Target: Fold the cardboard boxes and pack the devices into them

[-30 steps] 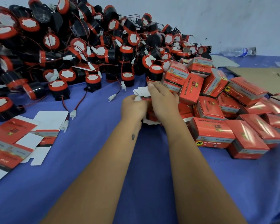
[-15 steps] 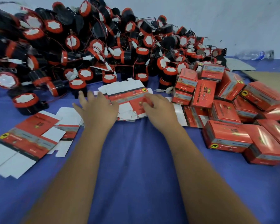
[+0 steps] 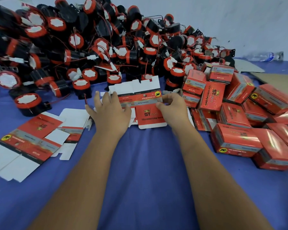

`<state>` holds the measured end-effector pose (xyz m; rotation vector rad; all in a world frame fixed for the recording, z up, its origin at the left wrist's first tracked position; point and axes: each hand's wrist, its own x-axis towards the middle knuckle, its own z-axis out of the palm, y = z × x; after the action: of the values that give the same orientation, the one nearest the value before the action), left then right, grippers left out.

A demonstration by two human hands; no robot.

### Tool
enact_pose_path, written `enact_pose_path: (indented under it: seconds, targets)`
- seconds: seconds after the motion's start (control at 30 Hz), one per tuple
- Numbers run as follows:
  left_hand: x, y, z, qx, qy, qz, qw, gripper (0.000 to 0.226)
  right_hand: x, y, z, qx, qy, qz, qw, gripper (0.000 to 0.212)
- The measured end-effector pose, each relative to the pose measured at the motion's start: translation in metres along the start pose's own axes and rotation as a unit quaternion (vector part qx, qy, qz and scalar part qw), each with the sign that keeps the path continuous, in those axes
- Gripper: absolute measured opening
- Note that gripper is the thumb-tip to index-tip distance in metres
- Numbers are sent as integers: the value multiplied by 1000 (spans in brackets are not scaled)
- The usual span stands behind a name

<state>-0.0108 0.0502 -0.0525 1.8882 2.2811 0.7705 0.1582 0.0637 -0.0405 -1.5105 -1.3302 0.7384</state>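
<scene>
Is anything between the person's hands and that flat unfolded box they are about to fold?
Nothing visible. The left hand rests with spread fingers on the flat box, and the right hand pinches its right edge. Both already touch the card, which lies on the blue cloth.

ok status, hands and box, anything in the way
Left hand flat on box blank. Right hand pinching its edge. Blank unfolded. Nothing blocking.

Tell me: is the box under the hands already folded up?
No, the box lies flat on the cloth, left hand spread on it.
</scene>
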Motion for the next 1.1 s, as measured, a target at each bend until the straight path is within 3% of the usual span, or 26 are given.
enact_pose_path:
  seconds: [0.07, 0.2, 0.27, 0.33, 0.4, 0.5, 0.63, 0.77, 0.9, 1.03, 1.1]
  targets:
    - [-1, 3, -3, -54, 19, 10, 998, 62, 0, -1, -1, 65, 9, 3, 998, 15]
    - [0, 3, -12, -173, 171, 94, 965, 46, -2, -10, -7, 217, 1, -28, 976, 23]
    - [-3, 8, -15, -335, 148, 132, 921, 47, -4, -14, -6, 213, -7, -73, 974, 25]
    - [-8, 15, -18, -477, 84, 114, 867, 59, -9, -19, -2, 205, -14, -118, 971, 29]
    - [-10, 20, -21, -543, 82, 87, 831, 62, -13, -22, 4, 191, -11, -161, 968, 36]
    - [-13, 23, -26, -588, 128, 57, 797, 44, -20, -24, 11, 174, 19, -206, 963, 36]
    - [-17, 23, -29, -597, 172, 48, 782, 25, -27, -27, 19, 136, 58, -260, 954, 34]
    - [-16, 22, -26, -618, 147, 51, 771, 4, -36, -32, 19, 194, 36, -237, 951, 32]
    - [-15, 22, -28, -626, 156, 41, 763, 26, -42, -34, 16, 303, -33, -204, 930, 23]
    - [-11, 21, -32, -652, 169, 50, 738, 14, -44, -35, 22, 313, -51, -193, 928, 43]
    - [-10, 20, -33, -655, 164, 56, 735, 22, -46, -34, 25, 316, -75, -198, 925, 46]
